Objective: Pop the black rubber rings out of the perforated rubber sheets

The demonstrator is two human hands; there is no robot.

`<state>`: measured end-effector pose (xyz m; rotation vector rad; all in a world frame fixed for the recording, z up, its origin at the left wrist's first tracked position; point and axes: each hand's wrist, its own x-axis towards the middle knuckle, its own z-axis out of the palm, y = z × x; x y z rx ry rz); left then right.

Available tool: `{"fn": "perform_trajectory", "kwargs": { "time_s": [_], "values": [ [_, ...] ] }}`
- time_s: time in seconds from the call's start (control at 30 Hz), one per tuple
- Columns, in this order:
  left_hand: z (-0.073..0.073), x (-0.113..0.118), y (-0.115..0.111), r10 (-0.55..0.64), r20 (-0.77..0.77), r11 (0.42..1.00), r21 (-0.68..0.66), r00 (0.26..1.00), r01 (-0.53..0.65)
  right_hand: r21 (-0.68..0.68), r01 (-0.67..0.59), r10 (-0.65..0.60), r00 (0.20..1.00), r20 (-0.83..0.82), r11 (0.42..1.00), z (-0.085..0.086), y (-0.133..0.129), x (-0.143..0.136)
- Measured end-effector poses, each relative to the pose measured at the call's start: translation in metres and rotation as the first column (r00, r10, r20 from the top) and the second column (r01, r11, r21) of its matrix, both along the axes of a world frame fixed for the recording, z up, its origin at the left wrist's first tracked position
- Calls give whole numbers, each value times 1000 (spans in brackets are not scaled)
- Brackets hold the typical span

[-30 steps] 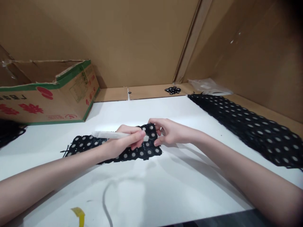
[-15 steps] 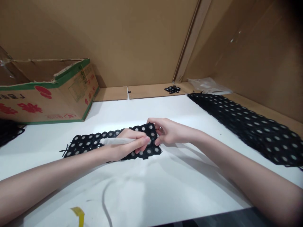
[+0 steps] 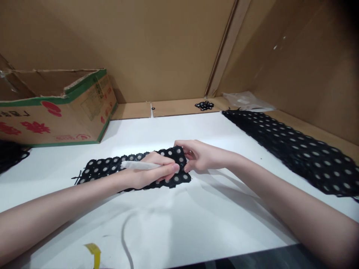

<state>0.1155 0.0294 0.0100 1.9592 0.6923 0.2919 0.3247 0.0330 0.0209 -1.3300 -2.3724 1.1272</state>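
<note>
A black strip of joined rings with pale round centres (image 3: 104, 169) lies on the white table, left of and below the middle of the view. My left hand (image 3: 154, 170) rests over it, fingers closed round a white pen-like tool (image 3: 139, 165) whose tip is hidden by the fingers near the strip's right part. At the strip's right end, my right hand (image 3: 196, 155) pinches the edge between thumb and fingers.
A cardboard box with green edges (image 3: 84, 108) stands at the left, black material (image 3: 11, 155) in front of it. A larger black ring sheet (image 3: 303, 153) lies right. Loose black rings (image 3: 204, 105) and a plastic bag (image 3: 248, 101) sit at the back. Yellow tape (image 3: 94, 254) is near the front.
The white tool has tilted slightly and its rear end has shifted a little to the right. My left hand has moved slightly with it; my right hand stays at the strip's end.
</note>
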Motion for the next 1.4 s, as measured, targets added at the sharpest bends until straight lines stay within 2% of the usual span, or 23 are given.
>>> {"fn": "perform_trajectory", "kwargs": {
  "time_s": [0.23, 0.43, 0.57, 0.67, 0.73, 0.87, 1.07, 1.23, 1.4],
  "values": [
    [-2, -1, -3, 27, 15, 997, 71, 1000, -28, 15, -31, 30, 997, 68, 999, 4, -2, 2],
    [-2, -5, -7, 103, 109, 978, 171, 989, -121, -6, -61, 61, 994, 94, 998, 8, -7, 3],
    [2, -6, -15, 49, 157, 990, 121, 986, -69, -61, -77, 82, 994, 79, 995, 10, -10, 2],
    [2, -6, -18, -35, 126, 999, 37, 991, 30, -112, -104, 105, 994, 6, 988, 11, -11, 2],
    [1, -5, -19, -54, 104, 999, 6, 993, 54, -141, -121, 119, 993, -23, 982, 12, -11, 1],
    [0, -4, -19, -60, 89, 998, 5, 994, 59, -110, -100, 105, 994, 38, 989, 14, -12, 1],
    [-2, -4, -18, -70, 104, 997, 26, 992, 68, -93, -121, 116, 992, -56, 988, 10, -11, 2],
    [-4, -3, -17, -74, 107, 997, 44, 992, 69, -109, -88, 86, 996, -27, 990, 10, -11, 3],
    [-2, -1, -18, -44, 107, 999, 7, 993, 43, -117, -75, 76, 997, 9, 990, 10, -11, 1]
  ]
}}
